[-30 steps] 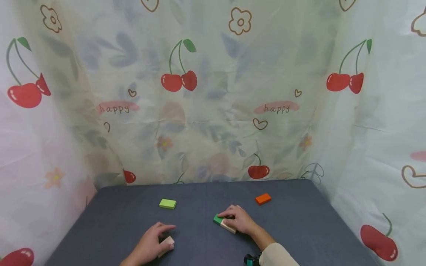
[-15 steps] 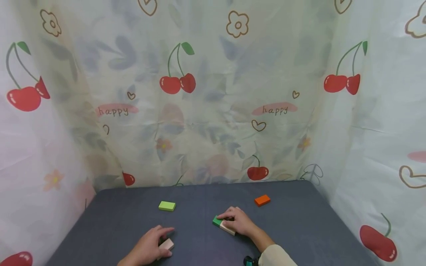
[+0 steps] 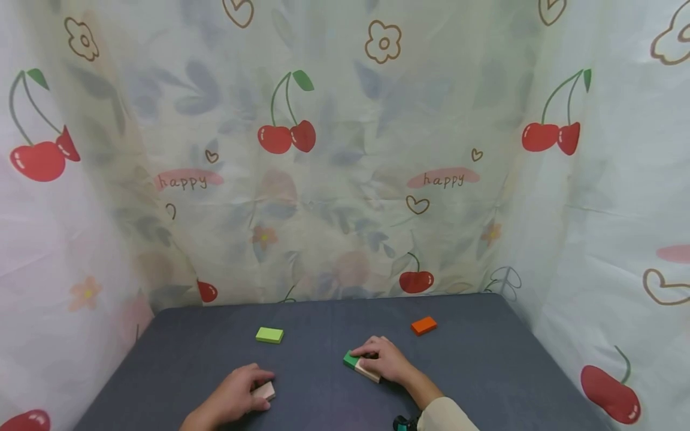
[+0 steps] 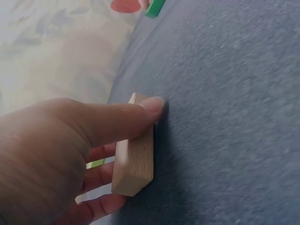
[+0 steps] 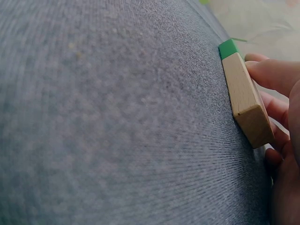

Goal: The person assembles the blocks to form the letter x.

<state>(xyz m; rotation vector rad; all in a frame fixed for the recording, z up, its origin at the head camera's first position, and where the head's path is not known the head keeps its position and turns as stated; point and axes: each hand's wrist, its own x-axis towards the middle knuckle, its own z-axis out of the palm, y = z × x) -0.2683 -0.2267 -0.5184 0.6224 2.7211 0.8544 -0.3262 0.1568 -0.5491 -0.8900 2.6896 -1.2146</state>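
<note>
My left hand pinches a plain wooden block at the left front of the table. In the left wrist view the thumb lies across one side and the fingers reach behind the other. Right of centre, my right hand holds a second plain wooden block low on the cloth, thumb on its near side. A green block lines up end to end with it, and the index fingertip touches the green top in the head view. The right fingers partly hide both pieces.
A lime-green block lies at the back left and an orange block at the back right of the dark grey table. A patterned curtain encloses the back and sides. A dark device sits at the right sleeve.
My left hand's outstretched index finger has drawn in toward the wooden block, and the hand has shifted slightly left with it. The right hand stays in place; the head view has tilted slightly.
</note>
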